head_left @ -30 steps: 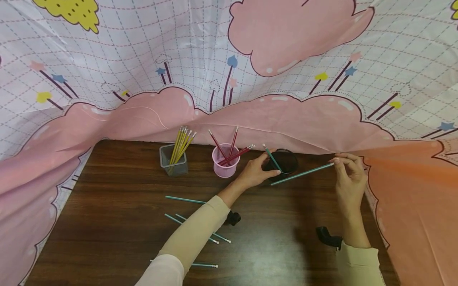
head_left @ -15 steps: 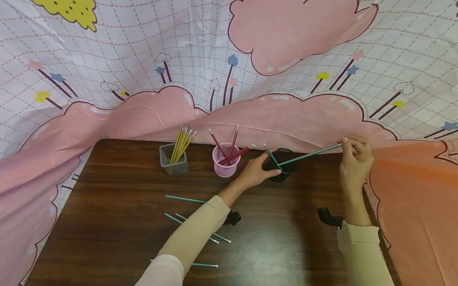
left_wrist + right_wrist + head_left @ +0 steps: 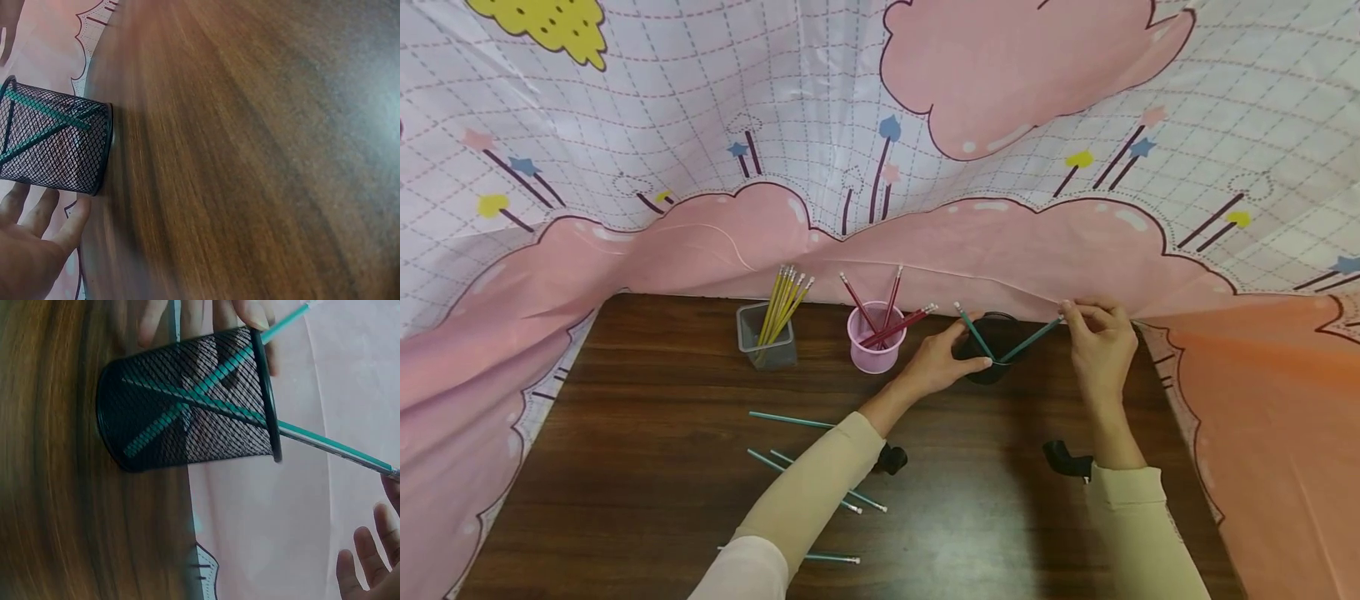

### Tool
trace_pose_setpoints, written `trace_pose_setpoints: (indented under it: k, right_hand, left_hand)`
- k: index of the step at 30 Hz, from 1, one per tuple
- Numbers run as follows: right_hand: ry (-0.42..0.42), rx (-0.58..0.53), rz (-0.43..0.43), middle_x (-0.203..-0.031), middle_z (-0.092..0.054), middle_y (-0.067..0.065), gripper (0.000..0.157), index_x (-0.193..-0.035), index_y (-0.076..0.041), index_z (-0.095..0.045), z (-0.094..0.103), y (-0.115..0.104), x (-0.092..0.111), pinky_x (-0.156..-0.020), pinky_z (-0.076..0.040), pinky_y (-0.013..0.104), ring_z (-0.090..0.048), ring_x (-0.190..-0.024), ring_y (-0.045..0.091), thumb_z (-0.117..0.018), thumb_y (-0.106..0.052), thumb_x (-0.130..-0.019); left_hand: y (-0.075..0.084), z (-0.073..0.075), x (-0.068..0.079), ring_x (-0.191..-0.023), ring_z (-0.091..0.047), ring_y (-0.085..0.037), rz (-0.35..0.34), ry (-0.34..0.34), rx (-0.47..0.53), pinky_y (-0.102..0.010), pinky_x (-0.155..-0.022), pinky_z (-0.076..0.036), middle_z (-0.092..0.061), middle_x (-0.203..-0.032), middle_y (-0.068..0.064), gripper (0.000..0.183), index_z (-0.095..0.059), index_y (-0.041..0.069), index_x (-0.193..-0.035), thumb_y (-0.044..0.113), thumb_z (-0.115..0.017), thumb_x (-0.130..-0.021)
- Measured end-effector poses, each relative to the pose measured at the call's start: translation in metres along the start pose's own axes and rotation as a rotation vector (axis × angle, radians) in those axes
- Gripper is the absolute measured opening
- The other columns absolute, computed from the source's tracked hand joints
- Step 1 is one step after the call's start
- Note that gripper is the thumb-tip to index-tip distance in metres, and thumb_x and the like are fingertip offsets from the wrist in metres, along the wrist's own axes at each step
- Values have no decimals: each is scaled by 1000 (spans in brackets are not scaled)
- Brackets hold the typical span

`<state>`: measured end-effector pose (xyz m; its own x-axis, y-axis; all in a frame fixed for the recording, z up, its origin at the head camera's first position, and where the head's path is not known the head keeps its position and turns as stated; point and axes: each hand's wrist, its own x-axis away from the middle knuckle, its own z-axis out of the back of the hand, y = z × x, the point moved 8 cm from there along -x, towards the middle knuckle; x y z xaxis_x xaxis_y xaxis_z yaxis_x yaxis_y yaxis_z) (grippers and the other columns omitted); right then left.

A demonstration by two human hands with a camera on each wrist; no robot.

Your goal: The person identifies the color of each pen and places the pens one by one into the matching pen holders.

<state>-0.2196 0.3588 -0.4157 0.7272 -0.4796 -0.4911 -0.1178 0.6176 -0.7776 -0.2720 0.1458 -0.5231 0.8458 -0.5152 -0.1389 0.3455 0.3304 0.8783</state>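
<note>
The right hand [image 3: 1102, 343] pinches a green pencil [image 3: 1032, 339] by its eraser end, the other end down inside the black cup [image 3: 987, 375] there on the counter [image 3: 655, 400]; the left hand [image 3: 934, 363] holds it, fingers spread round its side.

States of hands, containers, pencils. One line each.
Left hand: gripping black mesh cup
Right hand: pinching one green pencil, eraser end
Black mesh cup: upright, that pencil and another green pencil inside
Pink cup: upright, holding red pencils
Gray container: upright, holding yellow pencils
Loose green pencils: lying flat, partly hidden by left sleeve
</note>
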Motion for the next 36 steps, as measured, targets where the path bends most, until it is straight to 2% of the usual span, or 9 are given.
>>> trace_pose_setpoints:
  k: [5, 10, 14, 17, 23, 26, 30, 32, 36]
  right_hand:
    - [-160, 64, -32, -113, -59, 3, 38, -110, -9, -67, -20, 3, 6, -74, -39, 13, -54, -97, 15, -65, -36, -84]
    - [-342, 27, -131, -132, -47, 4, 65, -140, -15, -34, -36, 16, 24, -85, -45, 20, -53, -111, 23, -59, -40, -86]
    - [-454, -51, -145, -135, -44, 12, 69, -144, -10, -25, -46, 6, 40, -88, -45, 40, -50, -114, 32, -59, -33, -88]
    - [-520, -74, -143, -131, -46, 19, 66, -141, -6, -30, -52, -5, 51, -89, -42, 49, -47, -115, 37, -59, -32, -88]
    - [-603, -124, -176, -136, -40, 23, 65, -139, -3, -34, -63, 1, 66, -96, -33, 52, -39, -122, 37, -62, -29, -87]
    - [-634, -123, -177, -132, -44, 21, 69, -141, -8, -32, -70, 6, 71, -78, -47, 37, -58, -86, 26, -65, -29, -85]
    - [-662, -94, -170, -91, -53, 21, 76, -144, -16, -27, -76, 9, 77, -40, -37, 26, -38, -42, 12, -68, -31, -82]
    - [-655, -87, -163, -78, -48, 18, 78, -144, -19, -26, -77, 10, 78, -38, -36, 25, -40, -41, 9, -69, -31, -81]
    - [-608, -74, -143, -83, -50, 12, 77, -143, -21, -29, -76, 9, 76, -39, -35, 26, -37, -42, 10, -71, -29, -79]
  left_hand:
    - [-4, 3, 1, -111, -55, -21, 17, 12, -8, -32, -92, -42, -54, -126, -1, 73, -34, 37, -138, 48, -69, -75]
    - [-4, 5, 3, -111, -54, -22, 11, 11, -25, -33, -92, -42, -53, -128, -5, 74, -33, 34, -139, 48, -69, -76]
    - [-4, 6, 6, -112, -54, -22, 7, 24, -32, -35, -92, -42, -53, -128, -5, 75, -32, 34, -140, 48, -68, -76]
    - [-7, 6, 9, -113, -52, -21, 19, 22, -23, -34, -93, -42, -52, -130, 0, 74, -33, 34, -139, 50, -68, -76]
    - [-7, 14, 16, -118, -48, -21, 5, 20, 16, -34, -94, -41, -44, -137, 1, 82, -29, 23, -143, 48, -69, -75]
    - [-5, 20, 21, -119, -47, -23, -39, 17, 34, -36, -93, -42, -43, -138, -3, 83, -27, 18, -144, 44, -69, -77]
    - [-8, 30, 34, -120, -46, -21, -63, -10, 32, -37, -93, -42, -43, -138, -2, 81, -29, 19, -143, 41, -70, -77]
    - [-7, 35, 42, -121, -44, -16, -72, -34, 9, -36, -93, -42, -43, -138, 1, 79, -31, 23, -141, 42, -70, -76]
    - [-4, 42, 60, -121, -45, -11, -105, -103, -18, -35, -93, -42, -46, -135, 5, 70, -37, 28, -138, 46, -68, -77]
